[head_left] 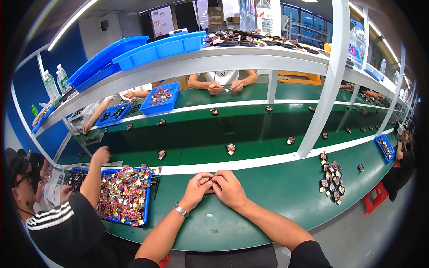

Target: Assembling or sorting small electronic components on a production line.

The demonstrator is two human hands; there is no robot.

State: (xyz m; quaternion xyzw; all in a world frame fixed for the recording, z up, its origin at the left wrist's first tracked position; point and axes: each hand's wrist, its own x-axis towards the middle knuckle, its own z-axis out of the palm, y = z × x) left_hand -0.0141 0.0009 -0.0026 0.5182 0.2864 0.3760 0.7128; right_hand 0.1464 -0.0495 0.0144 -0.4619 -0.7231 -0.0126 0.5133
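Where left hand (197,191) meets right (229,189), fingers (220,179) curl

My left hand (199,188) and right hand (229,189) meet at the fingertips above the green table (250,225), hiding whatever lies between them. To my left sits a blue tray (148,206) heaped with small parts (121,192); a loose pile (332,181) of them lies to my right.

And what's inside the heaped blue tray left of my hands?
The blue tray holds a pile of small parts showing red, yellow, white and black. Its floor and lower layers are covered.
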